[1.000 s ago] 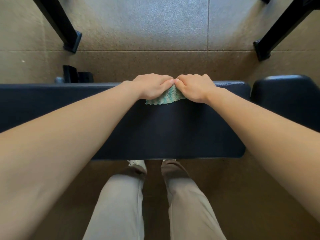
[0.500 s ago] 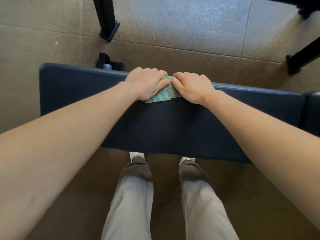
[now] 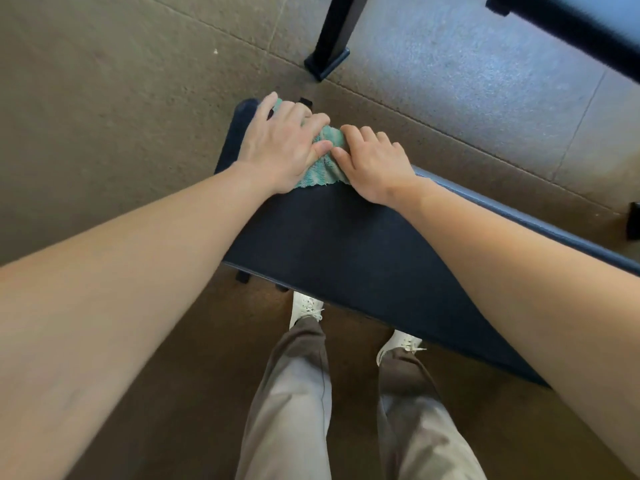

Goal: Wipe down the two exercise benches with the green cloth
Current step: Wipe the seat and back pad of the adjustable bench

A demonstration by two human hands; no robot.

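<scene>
A speckled brown rubber floor point(image 3: 104, 133) fills most of the view, giving way to a paler grey-blue slab point(image 3: 467, 81) at the far right. Across it, from the far left toward the near right, runs a long dark navy padded exercise bench point(image 3: 346, 254) whose tabletop is matte and bare apart from the cloth; its rounded far-left end sits just beyond the hands. Two bare forearms reach from the near corners onto that end. Below the bench's near edge stand two legs in loose beige-grey trousers point(image 3: 294, 410), with white lace-up shoes point(image 3: 304, 306) tucked partly under the padding. A black square metal post point(image 3: 334, 36) with a flat foot stands on the floor beyond the bench, and a black bar point(image 3: 571, 26) crosses the far-right corner; what it belongs to is hard to tell.

The left hand point(image 3: 287, 147) lies flat, palm down, fingers spread and pressing on the small crumpled green striped terry cloth point(image 3: 322, 171), which rests on the tabletop at the bench's far-left end. The right hand point(image 3: 374, 164) is just beside it, fingers curled down onto the cloth's right part, thumb touching the left thumb. Neither hand lifts the cloth; both pin it against the padding, with a frayed edge showing between the wrists.
</scene>
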